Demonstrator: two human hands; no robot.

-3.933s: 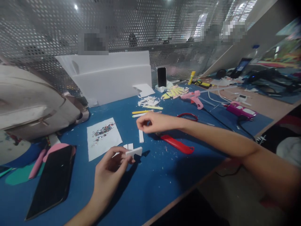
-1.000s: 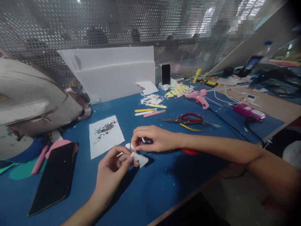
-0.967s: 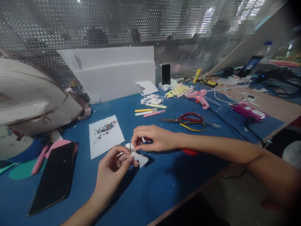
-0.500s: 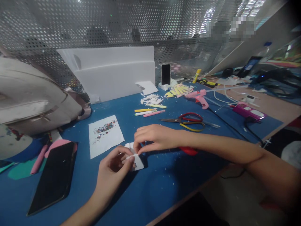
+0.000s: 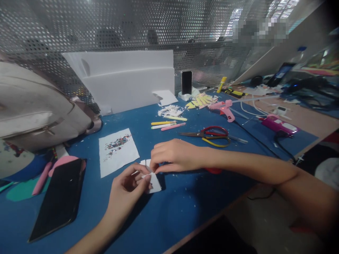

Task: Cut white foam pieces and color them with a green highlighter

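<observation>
Left hand is pinching a foam piece, right hand pinching its top; hard pressing could be snapping it.

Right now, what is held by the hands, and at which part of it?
A small white piece: the left hand pinches its left edge between thumb and fingers, and the right hand grips its top edge with its fingers.

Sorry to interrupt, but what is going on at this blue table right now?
A person works with both bare hands over a blue table. The left hand holds a small white piece, and the right hand pinches its upper edge. Scissors, a pink glue gun, a glitter-strewn sheet and a dark phone lie around them.
</observation>
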